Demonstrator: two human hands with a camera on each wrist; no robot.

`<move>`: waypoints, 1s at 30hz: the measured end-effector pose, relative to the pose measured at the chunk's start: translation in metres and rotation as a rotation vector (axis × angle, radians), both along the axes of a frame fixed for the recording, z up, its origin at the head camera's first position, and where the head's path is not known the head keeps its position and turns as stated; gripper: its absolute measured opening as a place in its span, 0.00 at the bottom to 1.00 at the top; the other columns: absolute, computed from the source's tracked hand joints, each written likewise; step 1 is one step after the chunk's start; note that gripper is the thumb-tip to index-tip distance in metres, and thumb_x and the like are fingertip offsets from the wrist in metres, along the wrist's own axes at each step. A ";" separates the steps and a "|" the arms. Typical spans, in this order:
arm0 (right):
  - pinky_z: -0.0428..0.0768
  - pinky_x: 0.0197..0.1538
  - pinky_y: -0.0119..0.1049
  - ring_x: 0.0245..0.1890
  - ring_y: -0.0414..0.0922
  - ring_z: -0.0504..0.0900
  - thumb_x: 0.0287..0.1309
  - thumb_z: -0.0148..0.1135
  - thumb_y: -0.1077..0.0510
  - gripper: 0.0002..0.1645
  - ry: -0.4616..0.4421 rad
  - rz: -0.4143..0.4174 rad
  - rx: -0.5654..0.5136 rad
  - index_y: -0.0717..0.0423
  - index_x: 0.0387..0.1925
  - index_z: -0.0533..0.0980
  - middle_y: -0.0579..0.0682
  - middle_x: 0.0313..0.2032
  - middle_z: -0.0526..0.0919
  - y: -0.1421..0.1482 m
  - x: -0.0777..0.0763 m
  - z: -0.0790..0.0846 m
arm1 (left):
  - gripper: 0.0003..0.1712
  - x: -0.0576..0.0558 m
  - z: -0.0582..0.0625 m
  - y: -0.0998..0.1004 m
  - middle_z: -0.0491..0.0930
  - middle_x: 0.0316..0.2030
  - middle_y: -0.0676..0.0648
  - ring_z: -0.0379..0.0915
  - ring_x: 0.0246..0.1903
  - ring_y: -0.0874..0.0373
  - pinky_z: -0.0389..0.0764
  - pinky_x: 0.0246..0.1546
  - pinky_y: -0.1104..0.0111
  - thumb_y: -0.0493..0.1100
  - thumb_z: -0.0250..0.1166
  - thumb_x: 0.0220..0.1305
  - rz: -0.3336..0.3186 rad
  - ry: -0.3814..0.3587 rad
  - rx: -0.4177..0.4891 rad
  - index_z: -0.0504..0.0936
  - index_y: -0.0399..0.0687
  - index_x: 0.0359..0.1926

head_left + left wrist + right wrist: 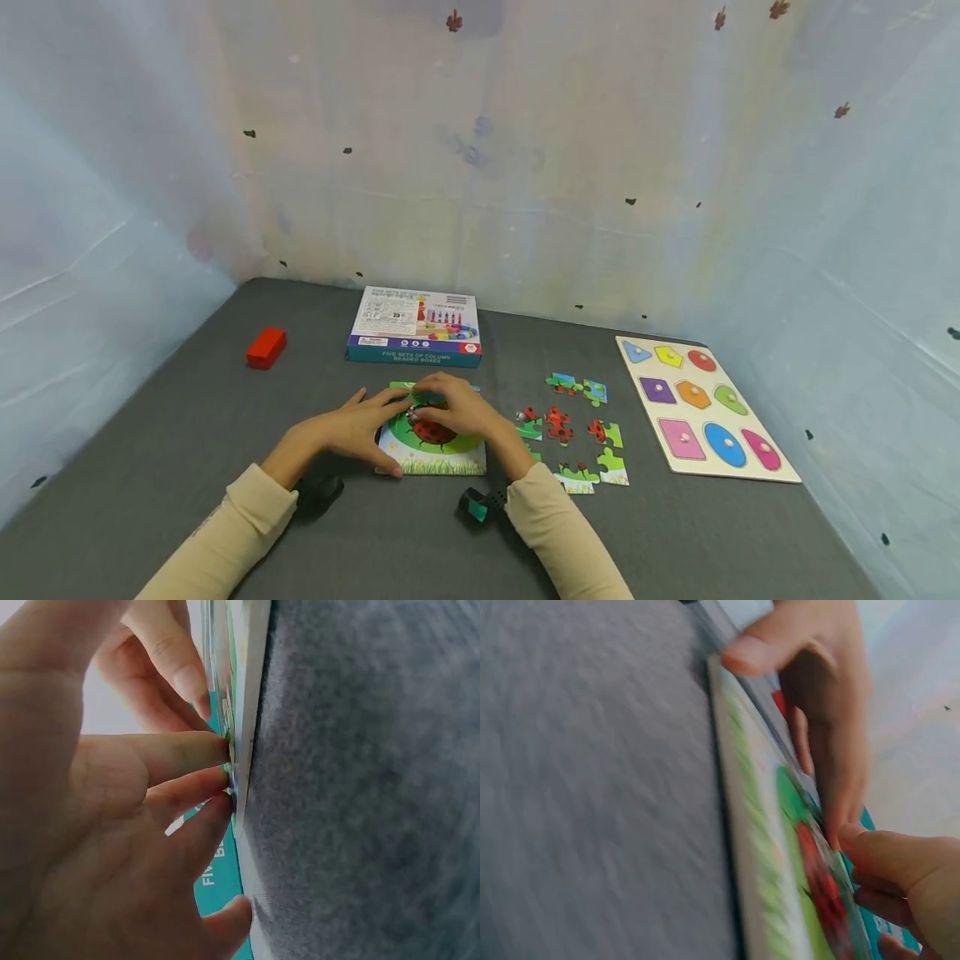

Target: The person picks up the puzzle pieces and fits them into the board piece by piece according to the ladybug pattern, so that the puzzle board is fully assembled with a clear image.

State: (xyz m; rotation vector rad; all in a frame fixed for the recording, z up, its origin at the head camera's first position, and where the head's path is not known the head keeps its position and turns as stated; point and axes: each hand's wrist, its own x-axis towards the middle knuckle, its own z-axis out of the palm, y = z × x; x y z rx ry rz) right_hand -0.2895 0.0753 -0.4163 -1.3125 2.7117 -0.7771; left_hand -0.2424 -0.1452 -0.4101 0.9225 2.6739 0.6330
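Observation:
A square puzzle board (442,460) with a ladybug picture, green leaf and grass border lies on the grey table, below both hands. My left hand (358,429) reaches over its left side. Several of its fingertips touch the board's surface, while the thumb is spread near the lower left corner. My right hand (459,407) arches over the upper right part, its thumb (889,851) and fingertips at the picture close to the left fingertips. Whether it pinches a piece there is hidden. Loose puzzle pieces (558,425) with red, green and blue print lie to the right.
Behind the board lies a flat box (412,325) of column beads. A red block (266,347) sits at the back left. A wooden shape board (705,408) with several knobbed shapes lies at the right. Pale sheeting (480,167) hangs around the table's back and sides.

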 end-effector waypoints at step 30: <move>0.68 0.55 0.56 0.57 0.58 0.70 0.53 0.62 0.70 0.25 0.129 -0.332 -0.131 0.63 0.55 0.73 0.60 0.55 0.74 0.193 -0.033 0.004 | 0.54 -0.003 -0.005 -0.001 0.57 0.67 0.37 0.52 0.66 0.41 0.40 0.62 0.39 0.66 0.68 0.47 -0.003 0.018 0.056 0.63 0.38 0.67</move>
